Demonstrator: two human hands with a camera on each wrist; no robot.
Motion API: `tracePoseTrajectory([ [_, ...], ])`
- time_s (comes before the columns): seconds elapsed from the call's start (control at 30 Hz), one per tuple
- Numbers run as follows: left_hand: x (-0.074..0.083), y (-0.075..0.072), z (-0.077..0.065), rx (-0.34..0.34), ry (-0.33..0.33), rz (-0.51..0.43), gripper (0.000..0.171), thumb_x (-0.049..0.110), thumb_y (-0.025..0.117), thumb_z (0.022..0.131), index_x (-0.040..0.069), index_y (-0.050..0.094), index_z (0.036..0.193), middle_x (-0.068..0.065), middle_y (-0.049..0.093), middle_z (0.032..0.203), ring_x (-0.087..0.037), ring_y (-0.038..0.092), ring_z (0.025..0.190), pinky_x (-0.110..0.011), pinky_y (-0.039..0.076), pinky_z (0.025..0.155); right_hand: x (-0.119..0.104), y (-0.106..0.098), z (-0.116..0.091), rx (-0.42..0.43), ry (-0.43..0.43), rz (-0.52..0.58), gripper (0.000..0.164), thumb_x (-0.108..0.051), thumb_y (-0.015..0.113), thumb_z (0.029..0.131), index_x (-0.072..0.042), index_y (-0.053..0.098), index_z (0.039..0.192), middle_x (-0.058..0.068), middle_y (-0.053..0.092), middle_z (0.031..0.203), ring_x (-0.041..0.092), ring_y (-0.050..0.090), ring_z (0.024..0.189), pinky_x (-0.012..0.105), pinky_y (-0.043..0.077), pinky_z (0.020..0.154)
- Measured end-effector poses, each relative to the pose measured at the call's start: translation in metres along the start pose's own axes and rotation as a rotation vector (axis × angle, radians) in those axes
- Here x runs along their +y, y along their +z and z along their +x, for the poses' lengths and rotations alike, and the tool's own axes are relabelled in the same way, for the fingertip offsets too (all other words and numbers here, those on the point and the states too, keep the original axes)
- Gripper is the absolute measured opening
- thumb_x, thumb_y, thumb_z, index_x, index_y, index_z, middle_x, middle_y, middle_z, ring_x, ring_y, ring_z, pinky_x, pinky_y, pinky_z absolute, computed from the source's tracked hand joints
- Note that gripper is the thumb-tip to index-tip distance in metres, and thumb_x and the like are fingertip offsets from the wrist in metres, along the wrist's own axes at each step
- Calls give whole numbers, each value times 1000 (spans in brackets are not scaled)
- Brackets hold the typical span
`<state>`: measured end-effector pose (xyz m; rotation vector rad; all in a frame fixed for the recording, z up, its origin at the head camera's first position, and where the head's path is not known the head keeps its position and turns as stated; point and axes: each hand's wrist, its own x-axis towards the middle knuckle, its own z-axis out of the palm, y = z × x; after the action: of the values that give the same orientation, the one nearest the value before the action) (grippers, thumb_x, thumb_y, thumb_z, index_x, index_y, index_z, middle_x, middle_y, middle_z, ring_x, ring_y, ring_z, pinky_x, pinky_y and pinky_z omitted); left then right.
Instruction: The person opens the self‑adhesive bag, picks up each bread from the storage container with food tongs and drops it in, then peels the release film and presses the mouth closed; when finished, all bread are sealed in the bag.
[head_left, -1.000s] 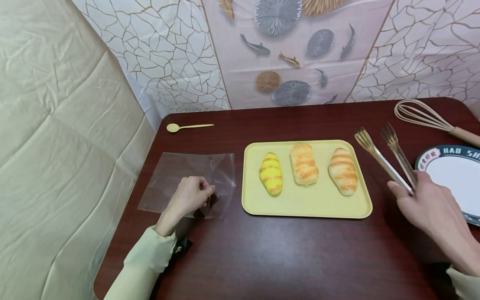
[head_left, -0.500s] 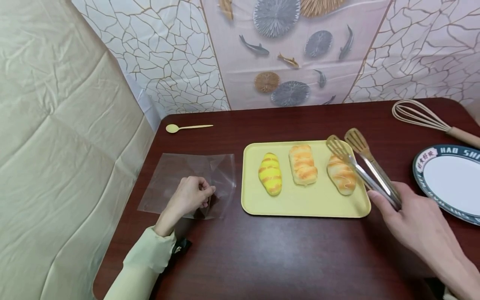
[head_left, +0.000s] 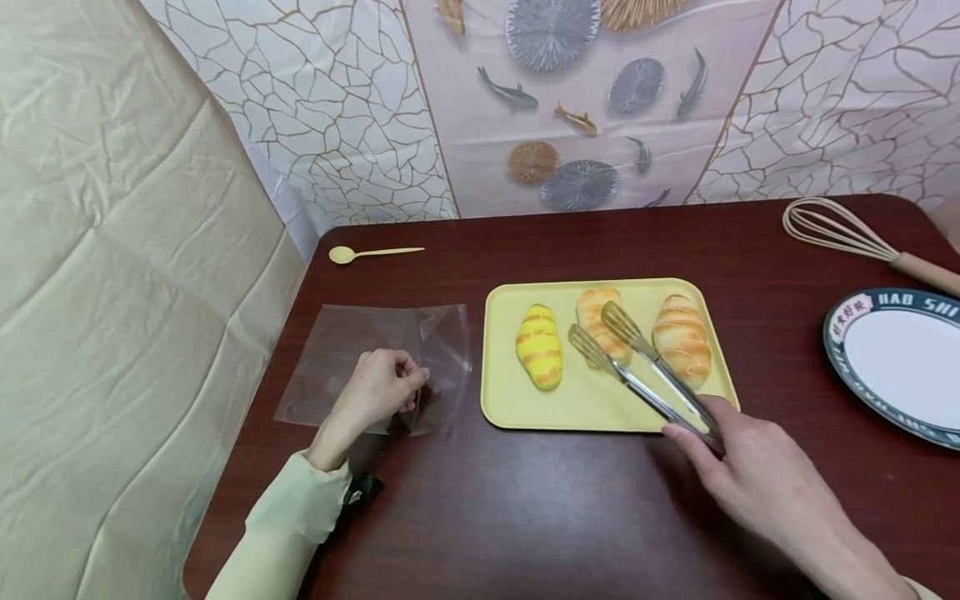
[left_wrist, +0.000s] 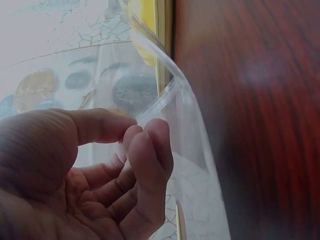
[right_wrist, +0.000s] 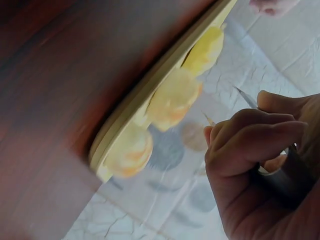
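My left hand (head_left: 381,387) pinches the edge of a clear plastic bag (head_left: 337,342) that lies on the table; in the left wrist view the bag's film (left_wrist: 192,145) rises from between thumb and fingertips. My right hand (head_left: 765,475) grips metal food tongs (head_left: 660,387) near their hinged end. The tongs' slotted tips are spread apart and overlap the middle bread roll (head_left: 596,312) in the head view, hiding part of it. On the yellow tray (head_left: 525,412), a bright yellow bread (head_left: 540,346) lies to the left and a white-striped bread (head_left: 681,340) to the right.
A pale yellow spoon (head_left: 343,255) lies at the table's back left. To the right stand a whisk (head_left: 840,229) and a white plate with a dark green lettered rim (head_left: 840,354). Patterned cloth (head_left: 577,108) hangs behind the table, and beige fabric (head_left: 135,250) covers the left side.
My right hand has carried the tongs leftward from beside the plate, across the right-hand bread, to over the middle roll. My left hand has stayed in place on the bag.
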<state>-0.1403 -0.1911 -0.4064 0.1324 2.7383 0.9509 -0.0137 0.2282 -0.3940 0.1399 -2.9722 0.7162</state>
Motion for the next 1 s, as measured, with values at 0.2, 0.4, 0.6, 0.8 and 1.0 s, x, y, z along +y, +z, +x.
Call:
tracePoseTrajectory([
  [0.2,-2,-1,1,1,2,-7,25,20,68,103,8,72,81,-3,69,61,-12,69,55,-29,51,51,-20,10,1,-85,-12,-19,35,-44,74,103,-12,63,107,-3,48,64,19,51,63,41,43,59],
  [0.4,-1,-2,1,-2,-13,-23,27,23,66,105,9,69,82,-3,69,61,-12,71,57,-29,53,54,-29,19,0,-135,21,-46,36,-49,71,104,-15,59,100,-2,50,65,20,52,62,44,43,57],
  [0.6,-15,2,9,-3,34,-33,30,28,65,106,10,69,83,-3,71,63,-13,72,59,-29,53,55,-34,24,-2,-144,34,-67,38,-50,71,103,-15,57,96,-1,51,67,21,52,60,46,42,55],
  [0.8,-12,1,7,-4,54,-42,31,28,64,106,10,68,82,-1,70,61,-11,71,58,-26,52,54,-36,28,2,-134,27,-95,40,-49,72,103,-13,56,95,0,51,66,22,50,59,44,41,53],
  [1.0,-10,0,7,-3,54,-34,31,28,63,107,10,67,82,-1,69,61,-10,70,58,-27,50,54,-33,30,7,-116,-21,-93,42,-45,73,103,-7,59,112,2,57,68,20,55,60,45,44,53],
])
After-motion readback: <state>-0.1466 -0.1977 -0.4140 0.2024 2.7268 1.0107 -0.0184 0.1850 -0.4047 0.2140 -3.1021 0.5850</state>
